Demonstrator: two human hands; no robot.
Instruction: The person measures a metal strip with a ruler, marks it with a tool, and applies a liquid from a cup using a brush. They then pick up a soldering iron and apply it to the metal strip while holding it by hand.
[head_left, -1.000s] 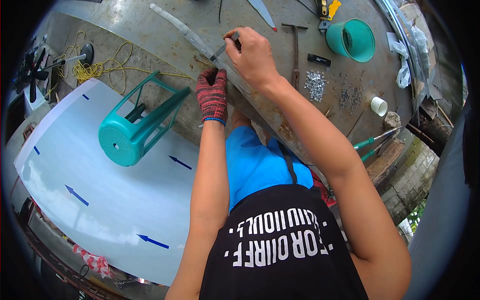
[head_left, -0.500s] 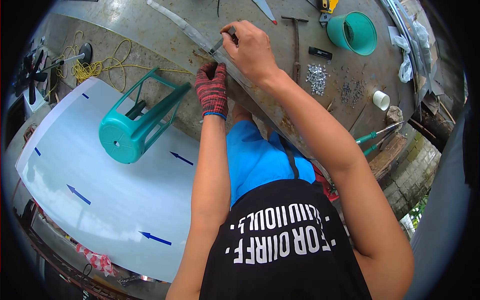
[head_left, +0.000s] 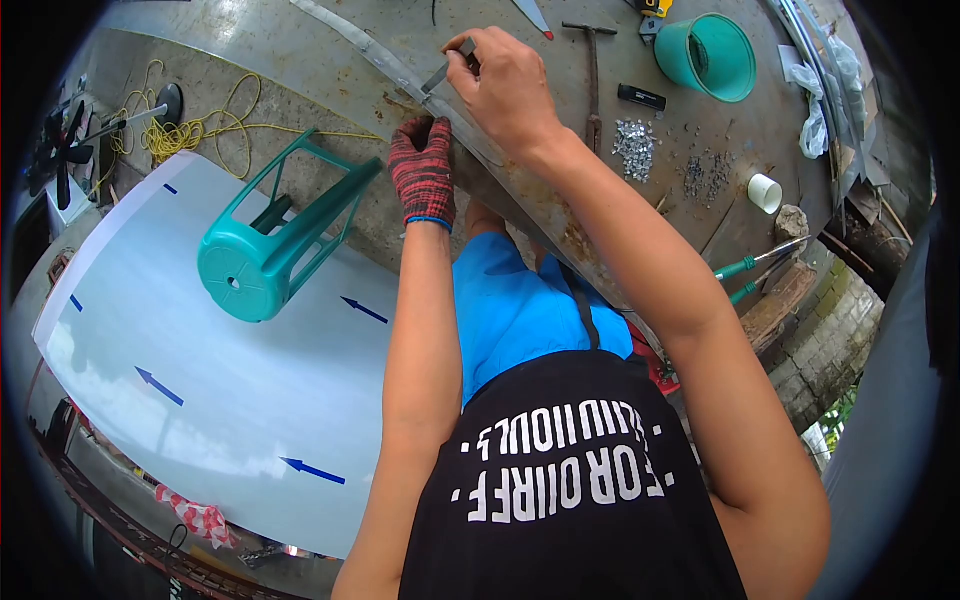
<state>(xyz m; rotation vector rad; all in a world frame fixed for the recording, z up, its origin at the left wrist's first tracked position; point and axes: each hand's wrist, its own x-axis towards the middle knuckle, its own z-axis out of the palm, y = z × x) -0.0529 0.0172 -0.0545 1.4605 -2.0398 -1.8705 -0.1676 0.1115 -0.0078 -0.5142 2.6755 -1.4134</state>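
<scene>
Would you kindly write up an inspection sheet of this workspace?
Surface: metal table, stained in places.
Job's things: strip on the table; flat tool, tip at the strip.
Clutter: bucket, hammer, cup, two patches of bits.
Hands: left hand gloved, beside the strip, contact unclear; right hand bare, gripping the tool.
Cables: yellow cord, tangled on the floor.
Surroundings: stool and arrow-marked panel on the left.
</scene>
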